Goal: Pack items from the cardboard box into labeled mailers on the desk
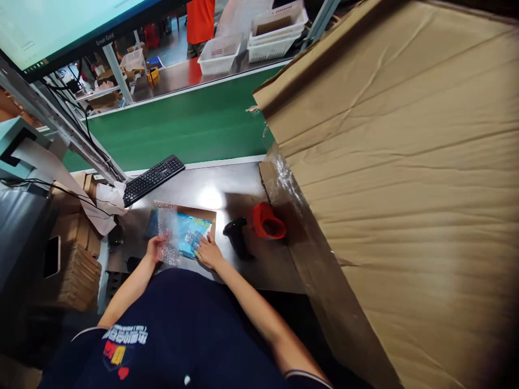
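My left hand (155,248) is closed on the edge of a strip of clear bubble wrap (168,237). The wrap lies across the left part of a blue plastic-wrapped packet (187,232). Below the packet is a flat piece of brown cardboard (211,216), perhaps a shallow box; its full shape is hidden. With fingers spread, my right hand (208,253) rests on the packet's right side. Just right of that hand, a black handheld scanner (238,237) lies on the metal table (243,181).
An orange-red tape dispenser or holder (268,221) sits beside a huge cardboard sheet (385,162) filling the right. A black keyboard (154,178) lies farther back. Stacked flat cartons (79,275) and a phone (52,256) are at left. Beyond the green conveyor belt (174,127) stand white baskets (221,54).
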`<move>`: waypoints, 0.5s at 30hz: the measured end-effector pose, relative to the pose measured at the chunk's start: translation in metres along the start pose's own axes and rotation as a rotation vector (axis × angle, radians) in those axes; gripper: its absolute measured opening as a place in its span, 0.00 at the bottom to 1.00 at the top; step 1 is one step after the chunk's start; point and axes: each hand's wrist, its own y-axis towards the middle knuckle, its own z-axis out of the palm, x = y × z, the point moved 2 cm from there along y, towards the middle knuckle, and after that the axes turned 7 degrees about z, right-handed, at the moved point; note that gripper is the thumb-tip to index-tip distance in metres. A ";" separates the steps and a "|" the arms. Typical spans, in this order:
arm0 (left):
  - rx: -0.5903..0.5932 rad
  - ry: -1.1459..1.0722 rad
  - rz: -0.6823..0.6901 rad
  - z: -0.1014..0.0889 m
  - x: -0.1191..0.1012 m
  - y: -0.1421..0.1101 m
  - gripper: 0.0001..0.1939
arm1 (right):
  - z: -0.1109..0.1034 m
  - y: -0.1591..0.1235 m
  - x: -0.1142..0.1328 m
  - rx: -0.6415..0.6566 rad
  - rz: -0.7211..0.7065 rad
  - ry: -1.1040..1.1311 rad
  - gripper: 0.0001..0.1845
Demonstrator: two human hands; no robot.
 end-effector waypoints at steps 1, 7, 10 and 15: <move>-0.001 0.001 0.005 -0.001 0.000 0.000 0.29 | 0.001 0.000 0.001 -0.007 0.010 0.013 0.24; 0.059 0.026 -0.007 -0.004 0.002 -0.001 0.30 | -0.002 0.004 -0.001 -0.008 -0.015 0.008 0.28; 0.057 0.026 -0.017 -0.004 0.000 0.000 0.29 | -0.003 0.004 0.001 -0.002 -0.015 0.014 0.28; 0.038 0.029 -0.006 -0.005 -0.002 0.002 0.28 | -0.002 0.000 0.007 -0.006 0.032 0.039 0.29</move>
